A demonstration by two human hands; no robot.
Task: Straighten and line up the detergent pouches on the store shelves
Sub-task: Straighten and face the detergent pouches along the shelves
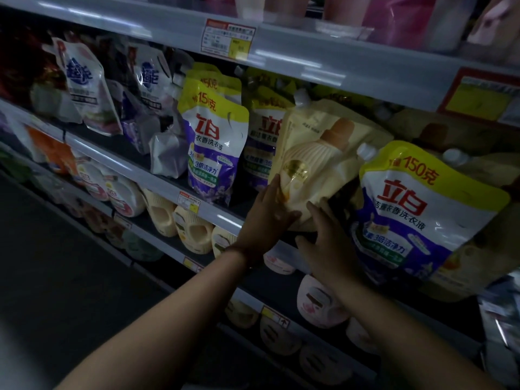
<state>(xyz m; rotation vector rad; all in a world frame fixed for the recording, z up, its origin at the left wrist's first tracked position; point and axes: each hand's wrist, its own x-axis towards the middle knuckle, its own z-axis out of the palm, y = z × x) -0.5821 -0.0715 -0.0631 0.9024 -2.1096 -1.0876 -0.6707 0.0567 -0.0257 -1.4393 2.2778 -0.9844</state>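
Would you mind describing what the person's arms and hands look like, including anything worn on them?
Both forearms are bare, with no sleeves in view. The left hand has a thin dark band around its wrist. The right hand wears no glove, and nothing shows on its wrist; the dim light hides finer detail such as rings.

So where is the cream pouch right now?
Head view, right of centre on the middle shelf: the cream pouch leans between two yellow-topped pouches, both hands on its base.

Both bare arms reach forward, left hand [266,218] and right hand [327,243] close together, fingers extended.
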